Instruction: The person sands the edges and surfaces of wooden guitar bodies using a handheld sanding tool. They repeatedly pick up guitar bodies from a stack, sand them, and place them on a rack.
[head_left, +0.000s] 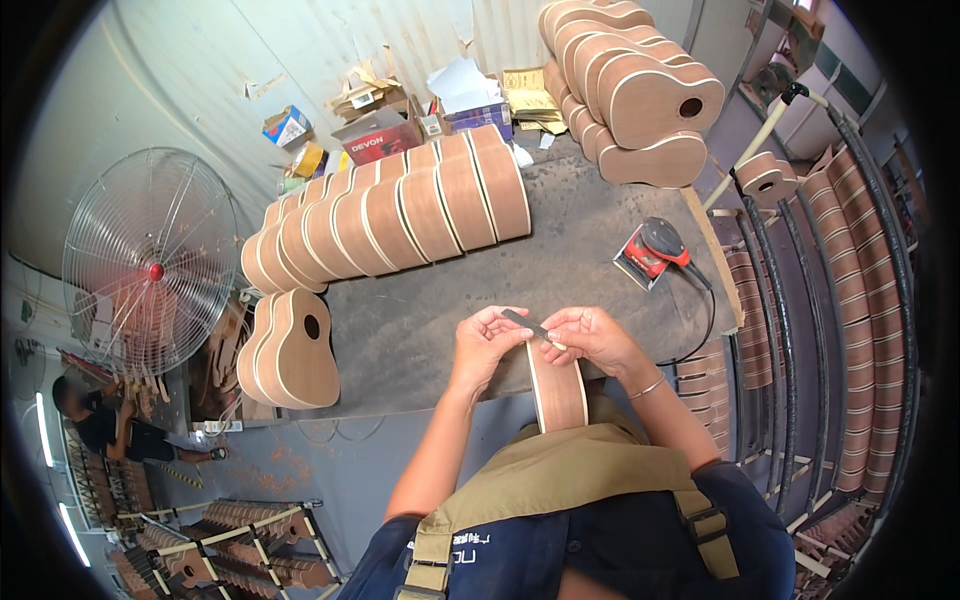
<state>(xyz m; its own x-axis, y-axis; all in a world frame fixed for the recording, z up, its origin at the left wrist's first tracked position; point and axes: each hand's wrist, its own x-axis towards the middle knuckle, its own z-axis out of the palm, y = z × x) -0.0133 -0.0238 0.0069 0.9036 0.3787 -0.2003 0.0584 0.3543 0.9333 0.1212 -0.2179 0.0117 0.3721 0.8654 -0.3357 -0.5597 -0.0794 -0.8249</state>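
Observation:
Just above a wooden ukulele body [557, 395], seen side-on with pale binding along its edges, my left hand [487, 340] pinches one end of a thin dark flat strip [523, 322]. My right hand [592, 343] grips the other end, with a small pale bit at its fingertips that is too small to name. The body rests against my olive apron [540, 470] at the front edge of the grey bench [420, 310]. Its lower end is hidden by the apron.
Stacked ukulele bodies [390, 210] lie left, more [650, 95] back right; a pair [290, 350] stands front left. A red sander [650, 255] with cord sits right, cartons [375, 140] behind. A wire fan [150, 260] and co-worker [110, 430] are left, loaded racks [835, 330] right.

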